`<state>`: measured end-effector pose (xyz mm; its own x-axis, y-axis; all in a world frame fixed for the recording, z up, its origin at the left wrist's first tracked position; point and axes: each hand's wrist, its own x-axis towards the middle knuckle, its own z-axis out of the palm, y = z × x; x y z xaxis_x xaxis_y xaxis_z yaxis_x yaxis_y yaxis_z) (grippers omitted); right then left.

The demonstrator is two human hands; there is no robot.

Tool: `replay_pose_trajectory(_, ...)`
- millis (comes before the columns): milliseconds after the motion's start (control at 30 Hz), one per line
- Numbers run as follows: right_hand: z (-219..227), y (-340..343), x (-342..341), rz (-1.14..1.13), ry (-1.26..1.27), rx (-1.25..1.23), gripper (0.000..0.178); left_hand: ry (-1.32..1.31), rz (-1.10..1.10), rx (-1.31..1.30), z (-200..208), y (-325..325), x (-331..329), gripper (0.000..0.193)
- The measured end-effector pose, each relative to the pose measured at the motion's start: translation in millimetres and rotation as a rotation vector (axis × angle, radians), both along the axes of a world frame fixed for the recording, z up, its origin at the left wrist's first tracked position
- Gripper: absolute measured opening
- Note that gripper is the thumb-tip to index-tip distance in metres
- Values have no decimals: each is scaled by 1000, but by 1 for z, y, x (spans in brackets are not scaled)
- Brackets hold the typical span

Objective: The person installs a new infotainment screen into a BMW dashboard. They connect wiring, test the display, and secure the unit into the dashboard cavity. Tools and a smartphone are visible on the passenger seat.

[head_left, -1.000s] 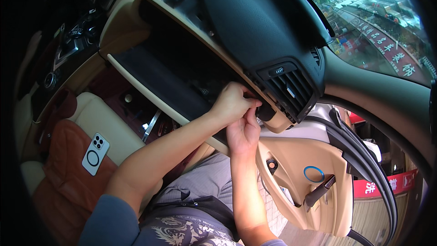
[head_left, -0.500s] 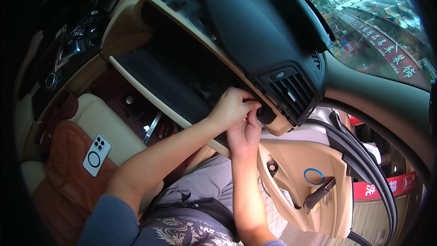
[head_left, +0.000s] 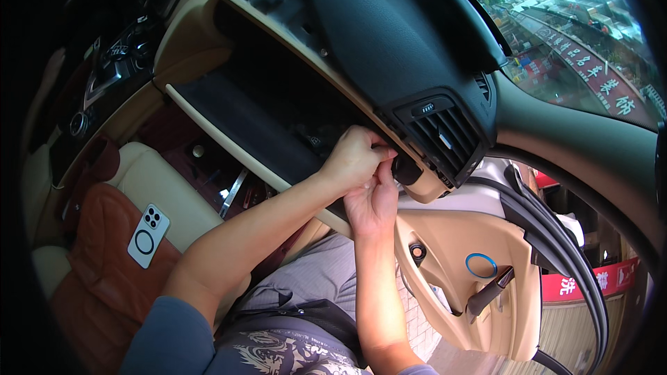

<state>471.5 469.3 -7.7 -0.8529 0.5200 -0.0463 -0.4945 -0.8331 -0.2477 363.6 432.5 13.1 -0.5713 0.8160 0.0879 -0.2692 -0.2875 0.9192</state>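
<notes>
Both my hands meet at the right end of the open glove box (head_left: 229, 142), just below the beige dashboard edge. My left hand (head_left: 352, 156) is on top, its fingers curled and pinched together. Beneath it, my right hand (head_left: 373, 203) has its palm turned up and its fingertips closed against the left ones. Whatever the fingertips pinch is too small or hidden to make out. A dark rounded part (head_left: 403, 168) at the end of the dashboard trim sits beside the fingertips. Above it is the air vent (head_left: 443, 135) with its slats.
A white phone (head_left: 148, 236) lies on a brown leather item on the beige seat. At the right stands the open car door (head_left: 511, 326), with a blue ring (head_left: 481, 265) on its panel. The centre console (head_left: 114, 76) is far left; a metal strip (head_left: 233, 194) lies below the glove box.
My hands stay together at the same spot, with only a slight shift of the fingers. The view has moved a little.
</notes>
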Motion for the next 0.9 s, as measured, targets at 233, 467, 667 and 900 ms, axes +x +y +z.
replay_pose_trajectory(233, -9, 2, -5, -98, -25, -110, 28, 146, 18, -11, 2, -8, 2, 17)
replay_pose_trajectory(467, 8, -11, -4, -55, 137, -185, 33, -86, -15, 62, 0, 6, 2, 23)
replay_pose_trajectory(667, 10, -8, -6, -8, -81, 25, 43, 15, 36, -81, 13, -7, 3, 18)
replay_pose_trajectory(900, 16, -5, 0, 22, 144, -350, 30, 225, 137, -87, 15, -14, 5, 24)
